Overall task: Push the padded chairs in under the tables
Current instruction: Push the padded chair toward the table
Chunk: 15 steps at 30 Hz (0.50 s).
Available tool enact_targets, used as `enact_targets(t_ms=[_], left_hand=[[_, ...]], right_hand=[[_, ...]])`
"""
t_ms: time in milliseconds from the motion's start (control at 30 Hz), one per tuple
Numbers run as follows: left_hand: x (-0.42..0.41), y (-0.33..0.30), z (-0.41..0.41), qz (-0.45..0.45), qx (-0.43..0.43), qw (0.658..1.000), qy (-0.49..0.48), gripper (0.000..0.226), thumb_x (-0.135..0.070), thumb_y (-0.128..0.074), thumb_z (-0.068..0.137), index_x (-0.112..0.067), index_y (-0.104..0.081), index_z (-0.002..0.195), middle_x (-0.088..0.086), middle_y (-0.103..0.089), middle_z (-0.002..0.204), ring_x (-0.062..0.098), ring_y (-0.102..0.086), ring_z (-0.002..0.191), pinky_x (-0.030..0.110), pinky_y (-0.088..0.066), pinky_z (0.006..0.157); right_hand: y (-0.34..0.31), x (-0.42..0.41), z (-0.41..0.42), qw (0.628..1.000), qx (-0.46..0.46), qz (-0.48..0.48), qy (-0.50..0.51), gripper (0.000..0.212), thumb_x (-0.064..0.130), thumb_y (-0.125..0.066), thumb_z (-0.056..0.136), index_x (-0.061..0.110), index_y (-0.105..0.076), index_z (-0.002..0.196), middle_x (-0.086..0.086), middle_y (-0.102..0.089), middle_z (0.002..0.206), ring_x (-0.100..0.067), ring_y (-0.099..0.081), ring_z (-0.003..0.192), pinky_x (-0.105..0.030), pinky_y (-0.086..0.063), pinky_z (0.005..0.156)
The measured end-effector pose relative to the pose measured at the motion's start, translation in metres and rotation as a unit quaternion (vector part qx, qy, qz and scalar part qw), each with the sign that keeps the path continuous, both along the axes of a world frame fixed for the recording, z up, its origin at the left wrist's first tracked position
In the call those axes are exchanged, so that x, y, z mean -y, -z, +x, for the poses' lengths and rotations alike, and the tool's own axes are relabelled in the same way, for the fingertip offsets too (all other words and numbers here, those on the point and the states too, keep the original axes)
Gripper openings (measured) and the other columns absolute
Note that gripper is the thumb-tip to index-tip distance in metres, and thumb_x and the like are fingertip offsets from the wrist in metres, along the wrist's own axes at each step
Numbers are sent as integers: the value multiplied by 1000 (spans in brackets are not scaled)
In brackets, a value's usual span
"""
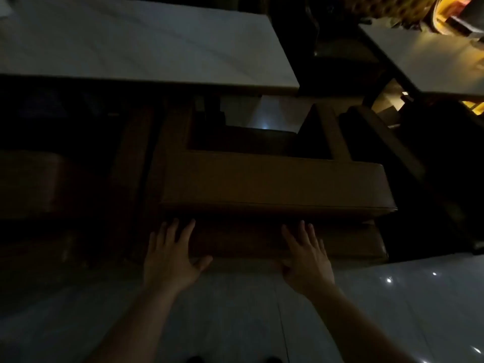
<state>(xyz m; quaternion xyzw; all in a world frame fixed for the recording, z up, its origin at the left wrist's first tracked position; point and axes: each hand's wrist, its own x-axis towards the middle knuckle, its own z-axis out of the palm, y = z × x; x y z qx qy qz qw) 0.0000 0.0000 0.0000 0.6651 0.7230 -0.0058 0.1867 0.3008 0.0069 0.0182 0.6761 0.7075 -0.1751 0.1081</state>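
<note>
Now we press both flat, spread grips, left hand and right hand, on the padded chair back at 6 o'clock; chair partly under worktop; next, a straight shove toward 12.

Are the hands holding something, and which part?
Nothing is gripped. Both hands, left and right, lie flat with straight fingers against the chair's padded back.

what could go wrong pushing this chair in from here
The padded chair has raised arms; they might catch the edge of the white table above. The left hand and right hand press flat and low on its back, so an uneven push could skew it toward the neighbouring chair.
</note>
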Motion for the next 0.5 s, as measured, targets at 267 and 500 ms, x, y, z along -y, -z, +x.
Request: enact_targets(t_ms=[267,500], left_hand=[[-7,34,54,26,-38,997,-54,106,-90,-40,70,-38,-2,154,11,0,163,36,10,147,49,-9,119],[-5,45,71,79,-57,990,-100,106,-95,-31,66,-31,-26,151,20,-23,156,41,-7,146,55,-27,114]], right_hand=[[43,-17,43,998,-19,42,-43,87,63,-45,92,46,18,150,-9,23,163,-36,22,147,-55,-4,122],[65,-14,67,988,-44,127,-79,72,63,-37,93,45,-4,154,-7,-2,165,-33,2,151,-59,-17,119]])
